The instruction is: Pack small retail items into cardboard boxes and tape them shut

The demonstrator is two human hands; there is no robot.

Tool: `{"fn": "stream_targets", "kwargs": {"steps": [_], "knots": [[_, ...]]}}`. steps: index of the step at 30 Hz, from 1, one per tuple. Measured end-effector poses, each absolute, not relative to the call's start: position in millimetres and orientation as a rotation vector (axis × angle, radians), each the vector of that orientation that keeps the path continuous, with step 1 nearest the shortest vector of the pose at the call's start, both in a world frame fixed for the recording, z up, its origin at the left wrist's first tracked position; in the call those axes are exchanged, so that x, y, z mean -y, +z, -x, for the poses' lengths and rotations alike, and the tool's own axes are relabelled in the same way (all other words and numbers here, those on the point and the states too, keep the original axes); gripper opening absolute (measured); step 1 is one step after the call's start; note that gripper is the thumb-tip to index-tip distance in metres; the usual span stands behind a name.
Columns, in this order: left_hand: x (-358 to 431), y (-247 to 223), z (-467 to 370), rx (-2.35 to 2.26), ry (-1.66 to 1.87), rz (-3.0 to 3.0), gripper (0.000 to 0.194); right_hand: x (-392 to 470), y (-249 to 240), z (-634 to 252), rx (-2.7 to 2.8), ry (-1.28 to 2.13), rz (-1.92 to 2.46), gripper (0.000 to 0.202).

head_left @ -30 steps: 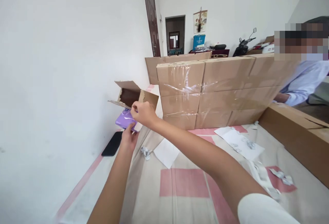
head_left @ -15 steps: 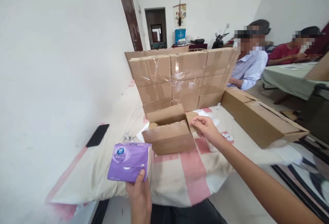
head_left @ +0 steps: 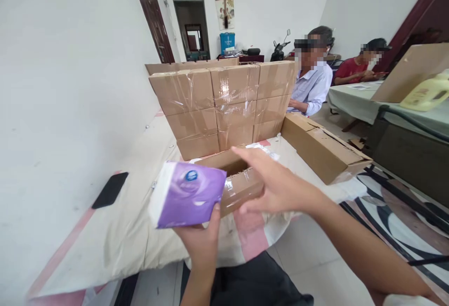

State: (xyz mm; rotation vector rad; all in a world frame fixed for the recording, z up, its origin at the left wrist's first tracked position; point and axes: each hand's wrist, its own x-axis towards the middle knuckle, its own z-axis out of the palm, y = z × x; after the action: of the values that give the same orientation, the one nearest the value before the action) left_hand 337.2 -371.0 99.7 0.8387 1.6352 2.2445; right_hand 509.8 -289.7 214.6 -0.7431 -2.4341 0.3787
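A purple pack of tissues (head_left: 196, 193) with a white end is gripped from below by my left hand (head_left: 203, 245), thumb on its front. It hangs in front of the left part of an open cardboard box (head_left: 242, 189) on the table. Over the right side of that box, my right hand (head_left: 270, 179) is spread, thumb and fingers apart, with nothing between them. Whether the fingers touch the box I cannot tell. The pack and my right hand hide parts of the box, and its inside is dark.
Taped cardboard boxes (head_left: 224, 105) stand stacked behind the open box. A long carton (head_left: 326, 147) lies at the right, a black phone (head_left: 110, 190) at the left on the tablecloth (head_left: 129, 245). One person (head_left: 312, 86) sits beyond the stack; another sits farther right. A yellow jug (head_left: 426, 93) stands on the far table.
My right hand has let go of the box's end flap and opened over the box. My left hand has brought the tissue pack up and right, turning it. The view has swung right.
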Motion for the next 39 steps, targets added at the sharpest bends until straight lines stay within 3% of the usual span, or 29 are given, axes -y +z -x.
{"fn": "stream_targets", "kwargs": {"steps": [3, 6, 8, 12, 14, 16, 25, 29, 34, 39], "knots": [[361.7, 104.3, -355.4, -1.463, 2.254, -1.077, 0.093, 302.7, 209.6, -470.7, 2.484, 0.379, 0.536, 0.135], [354.6, 96.9, -346.7, -1.500, 2.244, -1.491, 0.092, 290.0, 205.9, -460.8, 2.374, 0.497, 0.519, 0.136], [348.7, 92.7, -327.1, -1.752, 2.055, -1.794, 0.087, 272.6, 209.2, -468.5, 2.302, 0.547, 0.491, 0.132], [341.2, 92.7, -292.4, -2.031, 1.364, -2.181, 0.049, 231.0, 222.1, -488.8, 2.321, 0.477, 0.471, 0.127], [344.5, 94.1, -287.9, -1.914, 1.246, -2.301, 0.023, 212.2, 224.9, -494.0, 2.436, 0.387, 0.491, 0.127], [351.5, 93.0, -289.7, -1.768, 1.301, -2.414, 0.011, 198.2, 222.7, -496.4, 2.621, 0.308, 0.523, 0.126], [363.1, 62.7, -291.6, -1.510, 1.600, -2.443, 0.025, 192.0, 187.1, -484.6, 3.190, 0.058, 0.558, 0.115], [362.5, 61.0, -291.6, -1.520, 1.608, -2.434, 0.026, 190.8, 183.9, -470.1, 3.270, 0.013, 0.601, 0.110], [359.8, 59.1, -292.8, -1.488, 1.630, -2.444, 0.029, 183.9, 174.4, -459.7, 3.288, -0.296, 0.347, 0.090], [357.8, 57.6, -293.0, -1.432, 1.654, -2.446, 0.032, 175.0, 159.6, -457.5, 3.216, -0.518, 0.195, 0.086]]}}
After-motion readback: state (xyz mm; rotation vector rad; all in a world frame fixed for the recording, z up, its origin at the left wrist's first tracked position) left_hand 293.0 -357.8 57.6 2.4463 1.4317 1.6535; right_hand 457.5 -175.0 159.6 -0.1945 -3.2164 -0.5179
